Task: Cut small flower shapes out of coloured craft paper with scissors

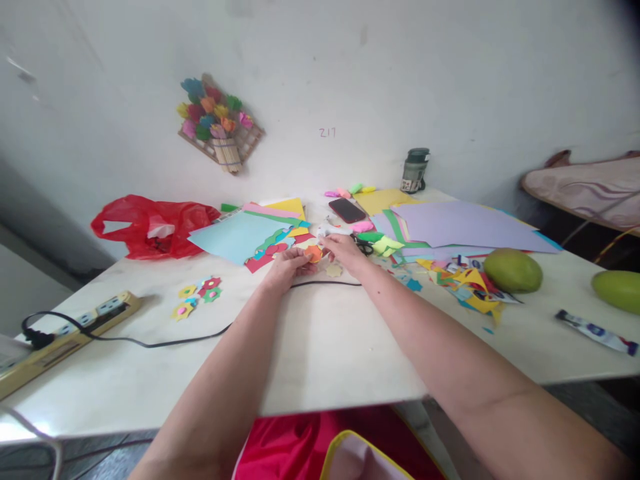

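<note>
From afar, I watch the left hand pinch an orange paper cutout over the counter, the right hand close beside, its grip unclear, in apparent piece-fitting that next calls for steady alignment.

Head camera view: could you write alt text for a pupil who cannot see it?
At a white table, a person's left hand holds an orange paper piece, with the right hand close beside it. Small paper flowers lie to the left, coloured sheets farther back, and paper scraps and green fruit to the right.
</note>
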Demonstrator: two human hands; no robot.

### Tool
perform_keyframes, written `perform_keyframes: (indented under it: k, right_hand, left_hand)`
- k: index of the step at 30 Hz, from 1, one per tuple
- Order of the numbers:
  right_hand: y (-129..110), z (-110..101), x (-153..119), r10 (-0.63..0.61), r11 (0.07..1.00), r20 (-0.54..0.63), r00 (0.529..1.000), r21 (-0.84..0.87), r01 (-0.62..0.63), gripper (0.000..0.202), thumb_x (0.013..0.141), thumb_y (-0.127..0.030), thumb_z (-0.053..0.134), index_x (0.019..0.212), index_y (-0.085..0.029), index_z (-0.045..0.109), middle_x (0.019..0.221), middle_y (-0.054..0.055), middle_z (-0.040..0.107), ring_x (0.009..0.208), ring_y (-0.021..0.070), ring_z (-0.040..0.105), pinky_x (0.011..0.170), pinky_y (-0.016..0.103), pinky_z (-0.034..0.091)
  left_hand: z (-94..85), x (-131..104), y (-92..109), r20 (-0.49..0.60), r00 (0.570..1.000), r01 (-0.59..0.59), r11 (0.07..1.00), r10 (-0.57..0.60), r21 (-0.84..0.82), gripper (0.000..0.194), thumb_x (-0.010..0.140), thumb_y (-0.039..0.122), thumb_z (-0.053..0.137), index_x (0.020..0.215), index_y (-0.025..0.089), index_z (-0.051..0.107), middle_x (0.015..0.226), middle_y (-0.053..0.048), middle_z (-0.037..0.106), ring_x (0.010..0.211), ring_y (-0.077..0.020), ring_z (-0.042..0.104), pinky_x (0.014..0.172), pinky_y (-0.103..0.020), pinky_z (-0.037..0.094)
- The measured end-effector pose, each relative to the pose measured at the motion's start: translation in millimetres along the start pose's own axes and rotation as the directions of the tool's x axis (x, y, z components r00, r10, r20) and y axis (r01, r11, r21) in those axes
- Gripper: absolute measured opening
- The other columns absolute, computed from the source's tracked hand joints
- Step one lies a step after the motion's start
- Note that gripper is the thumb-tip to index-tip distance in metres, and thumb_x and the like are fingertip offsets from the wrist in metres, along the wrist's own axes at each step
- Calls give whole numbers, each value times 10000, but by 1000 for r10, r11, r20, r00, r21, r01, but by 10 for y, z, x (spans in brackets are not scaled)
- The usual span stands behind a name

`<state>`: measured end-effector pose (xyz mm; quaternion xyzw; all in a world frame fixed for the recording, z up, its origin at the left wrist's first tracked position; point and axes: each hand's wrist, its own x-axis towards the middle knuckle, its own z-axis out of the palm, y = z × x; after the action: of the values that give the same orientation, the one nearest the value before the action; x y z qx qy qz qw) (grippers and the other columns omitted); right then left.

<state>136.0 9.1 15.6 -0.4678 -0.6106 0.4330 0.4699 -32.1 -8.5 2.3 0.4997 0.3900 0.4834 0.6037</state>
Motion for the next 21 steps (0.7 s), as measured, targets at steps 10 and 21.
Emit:
perform_keyframes:
  k: [10,21]
  right_hand:
    - [-14,46,-50,5,1000,32,999,-15,-4,226,716,-231,661,542,-152,541,454,-48,484,454,74,416,501,222,340]
    - [-21,66,-46,5,1000,35,999,28,-6,211,726,-178,634,542,-152,534,448,-50,483,442,68,415,494,216,325]
  left_hand:
    - [9,4,-4,-16,1000,-13,1000,14,23,259,655,280,756,740,127,565,640,-34,644,566,-142,645,587,-254,533]
    - [57,14,75,-38,997,70,996,-72,-51,195,764,302,574,748,109,597,652,-81,659,553,-174,645,577,-305,551]
